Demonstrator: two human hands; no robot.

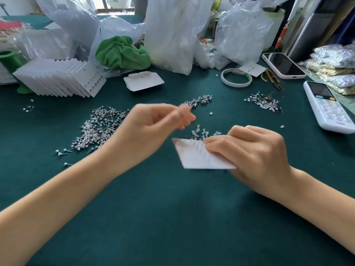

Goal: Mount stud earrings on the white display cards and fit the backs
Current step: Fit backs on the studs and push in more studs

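Though blurred, left fingertips (185, 116) pinched

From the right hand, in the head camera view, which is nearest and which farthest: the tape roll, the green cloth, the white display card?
1. White display card: held in the right hand itself.
2. Tape roll: farther back on the table, slightly left of the hand.
3. Green cloth: farthest, far back and to the left.

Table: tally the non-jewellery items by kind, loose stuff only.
Phone: 1
Remote control: 1
Tape roll: 1
Green cloth: 1
Snips: 1
Total: 5
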